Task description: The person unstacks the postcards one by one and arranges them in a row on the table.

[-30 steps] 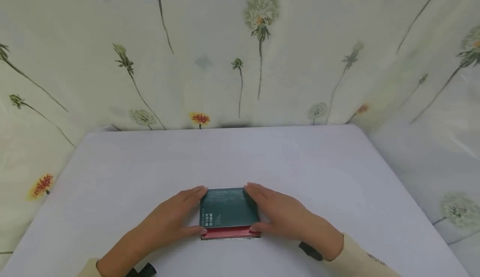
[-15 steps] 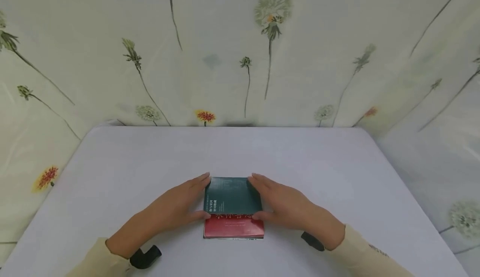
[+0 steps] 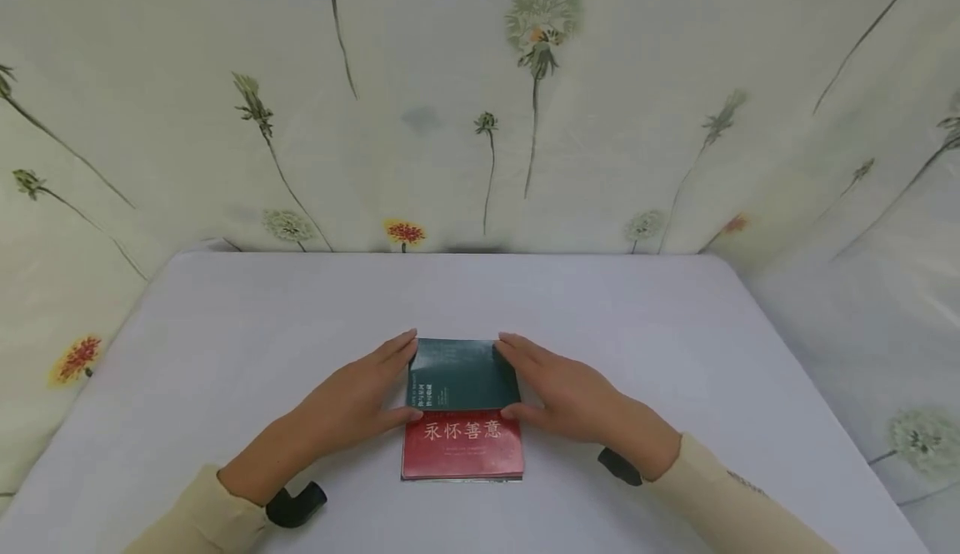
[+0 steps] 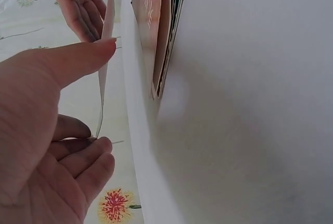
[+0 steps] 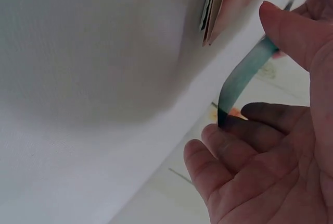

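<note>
A thin dark-green booklet point(image 3: 457, 371) with pale lettering is pinched by both hands, clear above the table. My left hand point(image 3: 356, 396) holds its left edge, thumb at the near corner and fingers at the far one. On the right edge my right hand point(image 3: 573, 400) grips the same way. Seen nearly edge-on, the booklet point(image 5: 244, 73) bends slightly in the right wrist view. Below and nearer the body lies a red book point(image 3: 463, 456) with light Chinese characters, its far part hidden by the booklet. Several layers show under its red cover in the left wrist view.
A white-covered table point(image 3: 300, 312) reaches back to a flower-printed curtain point(image 3: 420, 54), which also hangs at both sides. Black wrist straps point(image 3: 296, 506) and light sleeves point(image 3: 202, 512) are on the forearms.
Both hands have moved the green booklet up and away from the body, off the red book. More of the red cover and its lettering now shows. The head view has shifted slightly.
</note>
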### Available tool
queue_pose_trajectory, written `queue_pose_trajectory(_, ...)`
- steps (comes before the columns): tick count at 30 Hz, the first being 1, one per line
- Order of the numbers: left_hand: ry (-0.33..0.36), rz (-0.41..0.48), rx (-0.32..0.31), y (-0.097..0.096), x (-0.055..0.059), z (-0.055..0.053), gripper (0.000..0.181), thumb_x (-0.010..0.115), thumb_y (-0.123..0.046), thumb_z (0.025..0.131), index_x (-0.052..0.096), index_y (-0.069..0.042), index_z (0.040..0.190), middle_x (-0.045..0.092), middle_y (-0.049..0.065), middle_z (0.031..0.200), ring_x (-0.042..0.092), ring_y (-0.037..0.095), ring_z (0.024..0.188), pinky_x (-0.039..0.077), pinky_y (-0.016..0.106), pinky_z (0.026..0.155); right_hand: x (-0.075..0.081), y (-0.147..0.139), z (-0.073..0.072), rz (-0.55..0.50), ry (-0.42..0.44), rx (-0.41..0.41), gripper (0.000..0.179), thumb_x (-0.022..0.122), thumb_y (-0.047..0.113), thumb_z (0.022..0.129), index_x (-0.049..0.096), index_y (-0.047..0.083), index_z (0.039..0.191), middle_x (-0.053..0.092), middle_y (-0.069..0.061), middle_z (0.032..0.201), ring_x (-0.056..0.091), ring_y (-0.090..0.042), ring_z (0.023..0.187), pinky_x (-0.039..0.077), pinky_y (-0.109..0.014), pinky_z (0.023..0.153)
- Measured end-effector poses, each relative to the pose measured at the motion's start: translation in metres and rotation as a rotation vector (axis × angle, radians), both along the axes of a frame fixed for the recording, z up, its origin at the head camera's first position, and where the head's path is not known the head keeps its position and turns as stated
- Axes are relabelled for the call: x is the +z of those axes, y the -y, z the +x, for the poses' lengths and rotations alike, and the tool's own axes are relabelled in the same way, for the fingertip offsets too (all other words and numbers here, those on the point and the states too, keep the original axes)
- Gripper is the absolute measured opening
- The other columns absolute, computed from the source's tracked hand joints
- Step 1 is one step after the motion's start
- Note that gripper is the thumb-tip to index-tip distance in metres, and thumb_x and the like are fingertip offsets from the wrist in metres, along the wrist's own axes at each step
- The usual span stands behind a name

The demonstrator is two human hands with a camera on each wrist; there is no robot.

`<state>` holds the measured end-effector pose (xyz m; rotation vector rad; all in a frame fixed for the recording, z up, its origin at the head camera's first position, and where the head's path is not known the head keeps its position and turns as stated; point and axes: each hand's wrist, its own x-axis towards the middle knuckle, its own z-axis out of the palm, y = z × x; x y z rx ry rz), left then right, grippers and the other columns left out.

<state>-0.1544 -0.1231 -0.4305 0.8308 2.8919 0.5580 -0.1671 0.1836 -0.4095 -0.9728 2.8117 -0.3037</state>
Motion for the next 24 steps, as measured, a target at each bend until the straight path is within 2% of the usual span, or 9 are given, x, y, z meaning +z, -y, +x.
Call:
queue_pose_trajectory(4, -0.028, 0.009, 0.017, 0.002, 0.000, -0.005, 0.092, 0.075, -0.049, 0.080, 0.032, -0.010, 0.151, 0.024, -0.001, 0.158, 0.033, 0.019, 0.140, 0.043, 0.039, 0.103, 0.000, 0.001, -0.007, -0.012, 0.021, 0.001, 0.089, 0.071, 0.049, 0.083, 0.027, 0.017, 0.153, 0.029, 0.001, 0.156, 0.034, -0.015, 0.138, 0.048, -0.034, 0.097)
queue_pose_trajectory(11, -0.004, 0.072, -0.004, -0.004, 0.002, -0.013, 0.089, 0.077, -0.044, 0.080, 0.035, -0.009, 0.150, 0.028, 0.000, 0.157, 0.034, 0.020, 0.140, 0.046, 0.038, 0.099, -0.006, -0.003, -0.013, -0.005, 0.028, -0.034, 0.088, 0.072, 0.048, 0.083, 0.029, 0.015, 0.152, 0.030, -0.002, 0.156, 0.034, -0.019, 0.139, 0.047, -0.037, 0.098)
queue_pose_trajectory(18, -0.015, 0.085, -0.015, -0.005, 0.001, -0.023, 0.088, 0.075, -0.045, 0.082, 0.034, -0.007, 0.150, 0.029, 0.003, 0.156, 0.035, 0.021, 0.139, 0.044, 0.038, 0.102, -0.006, -0.002, -0.022, 0.004, 0.032, -0.045, 0.085, 0.069, 0.047, 0.085, 0.028, 0.015, 0.153, 0.023, -0.002, 0.159, 0.031, -0.019, 0.141, 0.047, -0.036, 0.098)
queue_pose_trajectory(24, 0.009, 0.069, -0.013, -0.007, 0.001, -0.033, 0.091, 0.073, -0.049, 0.082, 0.031, -0.008, 0.151, 0.026, 0.003, 0.158, 0.031, 0.021, 0.141, 0.042, 0.039, 0.103, -0.005, -0.001, -0.030, 0.036, 0.024, -0.063, 0.084, 0.068, 0.046, 0.087, 0.027, 0.015, 0.153, 0.020, -0.001, 0.159, 0.028, -0.017, 0.142, 0.044, -0.034, 0.101)
